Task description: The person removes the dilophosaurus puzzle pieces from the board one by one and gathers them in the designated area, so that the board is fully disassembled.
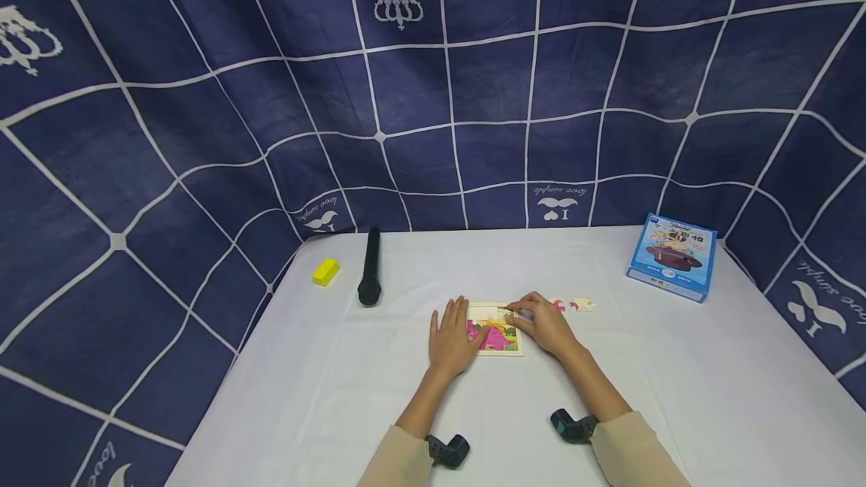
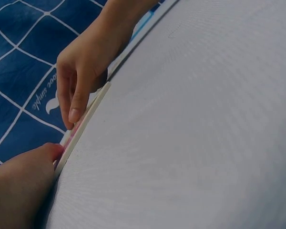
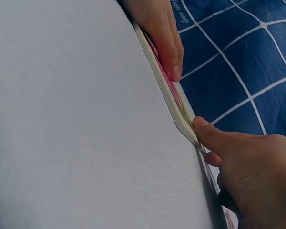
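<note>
A small jigsaw puzzle (image 1: 497,338) in a cream frame lies on the table, showing a pink figure on green and yellow. My left hand (image 1: 452,340) rests along its left side with fingers extended, the thumb reaching onto the picture. At the upper right of the frame, my right hand (image 1: 546,325) has its thumb and index finger bent together, pinching a puzzle piece mostly hidden by the fingertips. In the right wrist view the right thumb (image 3: 205,129) is at the frame's corner. Loose puzzle pieces (image 1: 582,304) lie just beyond the right hand.
A black microphone (image 1: 370,269) and a yellow block (image 1: 325,272) lie at the back left. A blue box (image 1: 673,257) stands flat at the back right. White cloth (image 1: 338,397) covers the table, and a navy checked curtain (image 1: 487,156) hangs behind it.
</note>
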Motion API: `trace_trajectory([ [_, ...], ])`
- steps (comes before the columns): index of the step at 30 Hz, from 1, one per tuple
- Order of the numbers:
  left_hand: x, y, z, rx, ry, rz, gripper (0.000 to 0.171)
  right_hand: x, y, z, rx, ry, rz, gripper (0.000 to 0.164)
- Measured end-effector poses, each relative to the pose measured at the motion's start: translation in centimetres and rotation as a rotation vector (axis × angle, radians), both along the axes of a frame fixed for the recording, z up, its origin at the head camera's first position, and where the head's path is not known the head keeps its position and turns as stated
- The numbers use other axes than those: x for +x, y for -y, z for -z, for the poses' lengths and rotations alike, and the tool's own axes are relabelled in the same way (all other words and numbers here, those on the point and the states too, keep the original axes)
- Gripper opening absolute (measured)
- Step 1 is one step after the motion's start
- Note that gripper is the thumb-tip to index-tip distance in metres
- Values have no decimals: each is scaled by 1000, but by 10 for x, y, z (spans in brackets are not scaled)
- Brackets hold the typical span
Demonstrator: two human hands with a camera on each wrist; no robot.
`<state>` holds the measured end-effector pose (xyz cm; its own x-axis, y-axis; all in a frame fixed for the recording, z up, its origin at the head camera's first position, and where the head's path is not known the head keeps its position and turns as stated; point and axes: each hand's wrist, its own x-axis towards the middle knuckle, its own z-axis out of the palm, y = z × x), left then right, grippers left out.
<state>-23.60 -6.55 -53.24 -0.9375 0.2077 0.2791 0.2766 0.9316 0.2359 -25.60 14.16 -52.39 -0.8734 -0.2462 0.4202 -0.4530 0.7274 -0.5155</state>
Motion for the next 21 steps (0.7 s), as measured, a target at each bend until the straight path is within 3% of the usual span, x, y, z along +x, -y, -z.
trace_trajectory([
  [12, 0, -1, 0, 16, -5, 0, 74, -2, 0, -2, -30, 88, -6, 25],
  [21, 0, 0, 0, 9, -3, -4, 74, -3, 1, 1, -160, 52, -44, 30],
])
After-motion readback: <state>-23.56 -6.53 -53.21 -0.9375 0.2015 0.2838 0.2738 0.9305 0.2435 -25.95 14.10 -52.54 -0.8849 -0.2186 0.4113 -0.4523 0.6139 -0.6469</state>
